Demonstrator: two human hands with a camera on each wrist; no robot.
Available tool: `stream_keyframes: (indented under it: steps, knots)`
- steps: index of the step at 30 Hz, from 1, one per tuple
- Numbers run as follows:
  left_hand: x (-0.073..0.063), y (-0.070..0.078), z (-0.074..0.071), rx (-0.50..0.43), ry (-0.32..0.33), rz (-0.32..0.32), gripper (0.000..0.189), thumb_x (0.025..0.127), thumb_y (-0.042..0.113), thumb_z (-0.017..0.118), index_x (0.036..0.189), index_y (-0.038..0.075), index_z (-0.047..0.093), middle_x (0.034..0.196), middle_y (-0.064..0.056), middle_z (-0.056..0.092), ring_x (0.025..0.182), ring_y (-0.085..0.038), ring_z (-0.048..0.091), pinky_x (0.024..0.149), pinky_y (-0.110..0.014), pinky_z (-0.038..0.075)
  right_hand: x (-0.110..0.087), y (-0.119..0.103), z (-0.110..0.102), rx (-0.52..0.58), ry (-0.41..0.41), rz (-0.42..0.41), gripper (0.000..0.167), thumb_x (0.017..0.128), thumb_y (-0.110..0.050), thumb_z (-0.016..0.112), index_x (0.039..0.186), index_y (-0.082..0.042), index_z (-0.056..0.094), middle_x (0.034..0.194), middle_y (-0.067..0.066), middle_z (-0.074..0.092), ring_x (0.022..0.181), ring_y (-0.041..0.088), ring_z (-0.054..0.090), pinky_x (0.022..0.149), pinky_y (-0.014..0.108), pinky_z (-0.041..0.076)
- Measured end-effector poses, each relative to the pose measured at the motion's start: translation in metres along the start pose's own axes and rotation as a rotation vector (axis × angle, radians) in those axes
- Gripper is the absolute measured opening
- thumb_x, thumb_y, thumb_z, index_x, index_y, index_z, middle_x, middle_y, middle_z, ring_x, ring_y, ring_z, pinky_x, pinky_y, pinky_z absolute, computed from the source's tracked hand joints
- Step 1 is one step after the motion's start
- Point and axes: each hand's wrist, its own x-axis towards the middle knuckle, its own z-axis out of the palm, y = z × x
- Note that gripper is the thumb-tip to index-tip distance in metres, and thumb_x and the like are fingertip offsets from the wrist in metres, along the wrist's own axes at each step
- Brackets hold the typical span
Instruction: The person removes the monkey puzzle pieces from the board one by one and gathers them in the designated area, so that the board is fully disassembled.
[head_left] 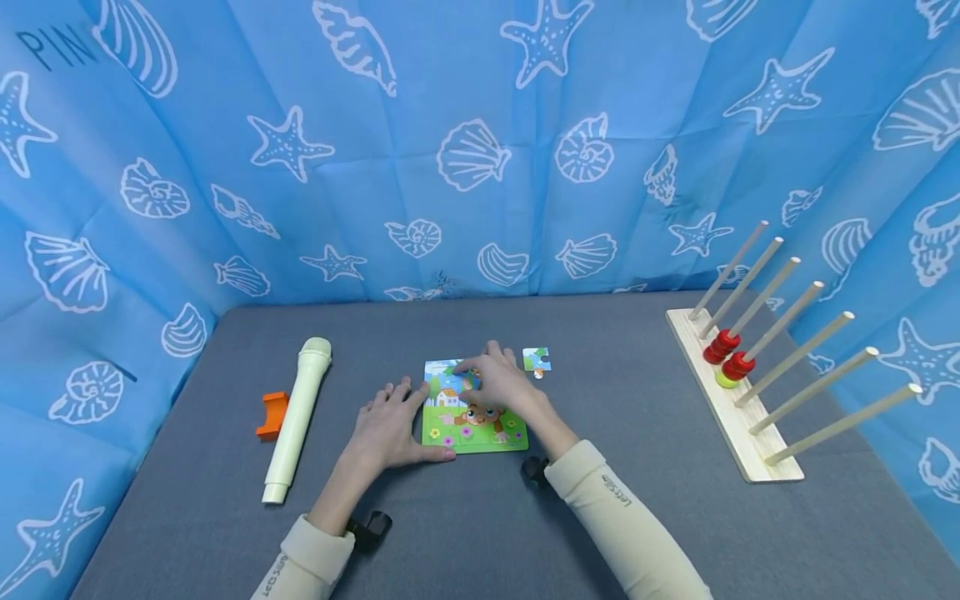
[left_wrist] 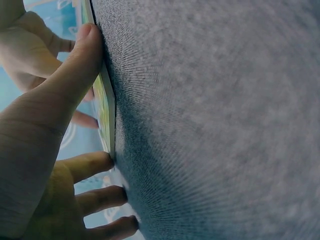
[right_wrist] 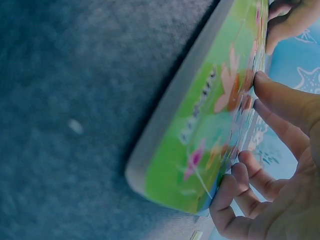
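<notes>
In the head view a square jigsaw puzzle [head_left: 438, 423] lies flat, picturing a monkey, a small house and flowers on grass. My left hand [head_left: 386, 425] spreads at its near left corner, the thumb along the front edge and the index finger at the left side. Over the upper part reaches my right hand [head_left: 498, 379], with curled fingers. Its thumb and index finger pinch at a puzzle piece, mostly hidden under the hand. In the right wrist view the right fingertips [right_wrist: 260, 79] meet the puzzle's surface. A loose puzzle piece [head_left: 536, 359] lies just beyond the puzzle's right side.
A pale toy microphone [head_left: 298, 421] and an orange curved block [head_left: 273, 415] lie to the left. On the right stands a wooden peg rack [head_left: 738, 417] with tall rods, red rings [head_left: 723, 343] and a yellow-green ring [head_left: 726, 379]. Blue shell-patterned curtains [head_left: 472, 208] surround the grey table.
</notes>
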Motion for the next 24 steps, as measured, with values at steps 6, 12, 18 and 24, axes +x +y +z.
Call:
stream_keyframes:
  steps: [6, 12, 18, 24]
  knots:
    - [0.0002, -0.0003, 0.0004, -0.006, -0.003, -0.004, 0.113, 0.073, 0.074, 0.077, 0.159, 0.014, 0.038, 0.163, -0.026, 0.034, 0.149, -0.053, 0.033, 0.109, -0.074, 0.037, 0.0000, -0.0018, 0.0015, -0.010, 0.003, 0.000, 0.036, 0.095, -0.024, 0.075, 0.130, -0.022, 0.072, 0.123, 0.016, 0.048, 0.100, 0.028, 0.039, 0.071, 0.035, 0.039]
    - [0.0000, -0.0004, 0.0013, -0.013, -0.007, -0.007, 0.113, 0.073, 0.074, 0.078, 0.159, 0.014, 0.037, 0.164, -0.026, 0.034, 0.149, -0.053, 0.032, 0.110, -0.074, 0.036, -0.0002, -0.0037, 0.0029, -0.016, 0.018, 0.008, 0.036, 0.094, -0.023, 0.076, 0.130, -0.022, 0.072, 0.122, 0.015, 0.048, 0.100, 0.027, 0.038, 0.071, 0.036, 0.038]
    - [-0.0003, -0.0007, 0.0017, -0.011, -0.006, -0.002, 0.113, 0.072, 0.075, 0.077, 0.159, 0.014, 0.038, 0.163, -0.026, 0.034, 0.149, -0.053, 0.033, 0.109, -0.074, 0.037, 0.0000, -0.0047, 0.0044, -0.037, 0.025, 0.023, 0.035, 0.094, -0.023, 0.076, 0.128, -0.023, 0.071, 0.130, 0.017, 0.048, 0.106, 0.030, 0.040, 0.074, 0.041, 0.044]
    - [-0.0004, -0.0005, 0.0007, -0.013, 0.000, 0.003, 0.112, 0.072, 0.074, 0.077, 0.159, 0.014, 0.039, 0.163, -0.026, 0.035, 0.149, -0.053, 0.032, 0.109, -0.074, 0.036, 0.0008, -0.0050, 0.0047, -0.050, 0.030, 0.025, 0.034, 0.095, -0.023, 0.075, 0.128, -0.024, 0.071, 0.131, 0.018, 0.047, 0.109, 0.031, 0.039, 0.074, 0.042, 0.046]
